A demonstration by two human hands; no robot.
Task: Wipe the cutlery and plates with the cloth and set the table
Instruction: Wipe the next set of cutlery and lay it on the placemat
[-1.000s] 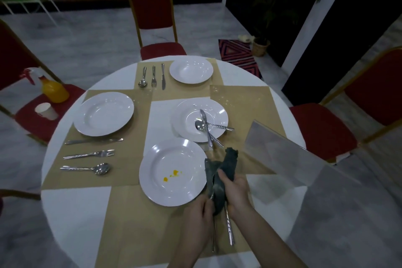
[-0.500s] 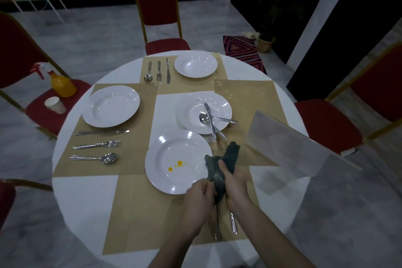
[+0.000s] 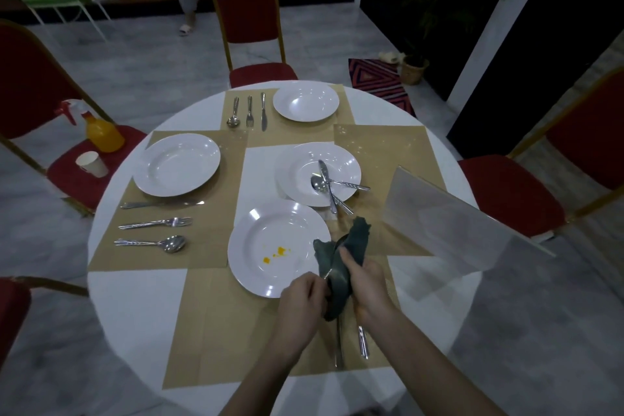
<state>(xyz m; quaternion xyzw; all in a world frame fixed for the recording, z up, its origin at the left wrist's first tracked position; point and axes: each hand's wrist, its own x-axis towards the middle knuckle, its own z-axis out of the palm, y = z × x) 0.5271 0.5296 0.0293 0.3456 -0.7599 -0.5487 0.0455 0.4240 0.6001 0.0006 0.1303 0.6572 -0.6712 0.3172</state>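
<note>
Grey cloth [image 3: 341, 263] wrapped round spoon, pinched by right hand [image 3: 368, 284]; left hand [image 3: 300, 300] grips cloth's lower end.

A single head-worn wide-angle camera looks forward and steeply down from close above the right hand [image 3: 369, 284] and left hand [image 3: 300, 302], taking in the whole round surface [image 3: 135, 311] beyond them and surrounding floor.

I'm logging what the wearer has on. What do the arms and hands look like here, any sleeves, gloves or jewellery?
Both forearms are bare, with no sleeve in view. The left hand and right hand wear no gloves; no rings or watch show.
</note>
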